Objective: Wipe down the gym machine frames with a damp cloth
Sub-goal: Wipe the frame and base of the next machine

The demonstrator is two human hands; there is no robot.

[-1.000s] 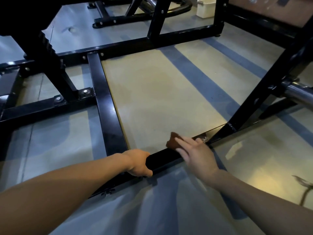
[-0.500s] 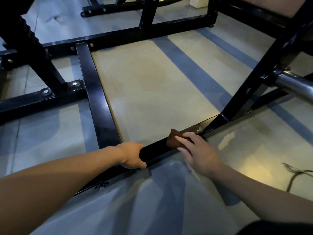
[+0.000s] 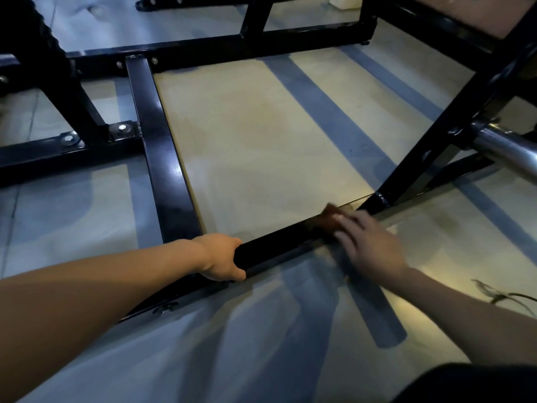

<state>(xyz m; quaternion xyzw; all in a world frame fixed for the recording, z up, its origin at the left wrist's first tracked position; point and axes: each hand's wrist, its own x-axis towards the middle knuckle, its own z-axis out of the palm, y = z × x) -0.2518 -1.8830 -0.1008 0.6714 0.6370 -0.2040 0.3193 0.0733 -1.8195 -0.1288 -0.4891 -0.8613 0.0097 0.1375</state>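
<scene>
Cloth (image 3: 328,218) slid right along bar (image 3: 276,245) (blurred) | right hand (image 3: 369,245) presses flat; left hand (image 3: 220,257) grips bar | upright (image 3: 430,158) ahead

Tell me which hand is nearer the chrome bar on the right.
Right. The right hand presses the brown cloth on the near frame rail, below and left of the chrome bar. The left hand grips that rail farther left.

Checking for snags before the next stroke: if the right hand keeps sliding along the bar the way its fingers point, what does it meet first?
Probably the angled upright's welded foot, just past the cloth under the right hand.
</scene>
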